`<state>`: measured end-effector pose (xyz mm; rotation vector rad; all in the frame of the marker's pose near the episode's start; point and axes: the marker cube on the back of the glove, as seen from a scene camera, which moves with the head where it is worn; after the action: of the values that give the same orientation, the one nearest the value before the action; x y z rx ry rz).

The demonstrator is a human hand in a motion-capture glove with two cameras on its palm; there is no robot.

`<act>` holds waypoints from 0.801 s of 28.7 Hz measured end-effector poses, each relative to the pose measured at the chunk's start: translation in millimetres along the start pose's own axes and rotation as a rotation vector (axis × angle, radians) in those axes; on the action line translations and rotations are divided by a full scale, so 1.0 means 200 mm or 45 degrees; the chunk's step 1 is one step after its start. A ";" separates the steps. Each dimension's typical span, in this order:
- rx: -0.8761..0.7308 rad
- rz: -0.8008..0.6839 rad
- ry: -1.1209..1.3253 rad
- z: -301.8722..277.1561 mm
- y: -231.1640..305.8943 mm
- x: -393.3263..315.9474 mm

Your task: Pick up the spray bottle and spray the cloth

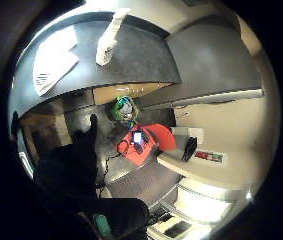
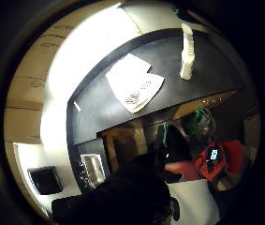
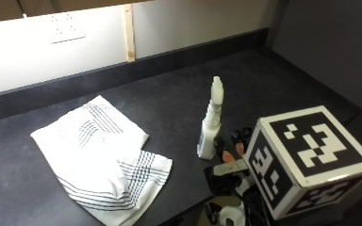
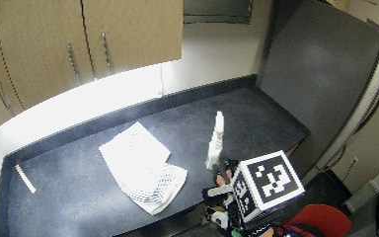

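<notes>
- The spray bottle [image 3: 209, 122] stands upright on the dark bench [image 3: 281, 80], near its front edge, nozzle end up.
- The cloth [image 3: 99, 155] lies flat on the bench beside the bottle, apart from it: white with dark stripes, folded so one layer overlaps the other.
- The right hand [image 3: 231, 162] sits at the bench's front edge just beside the bottle's base; the fingertips [image 3: 220, 143] reach toward the base, but I cannot tell whether they touch it.
- The grip looks open: the fingers lie fairly straight and hold nothing.
- Bare bench lies between the hand and the bottle, and between the bottle and the cloth.
- A small pale stick [image 4: 24, 178] lies on the bench's far end, well apart from the cloth.
- Wooden cupboards [image 4: 78, 39] hang above the bench, and a tall grey panel [image 4: 321, 69] closes its other end.
</notes>
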<state>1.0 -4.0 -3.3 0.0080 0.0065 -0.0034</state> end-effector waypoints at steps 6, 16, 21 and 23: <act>0.042 -0.008 0.015 -0.04 -0.04 0.01; 0.094 -0.056 0.048 -0.01 -0.05 0.01; 0.082 -0.038 -0.026 0.04 -0.04 -0.01; 0.076 -0.014 -0.102 0.07 -0.03 -0.01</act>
<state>-1.5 -9.6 11.1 0.0673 -0.0736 -0.0147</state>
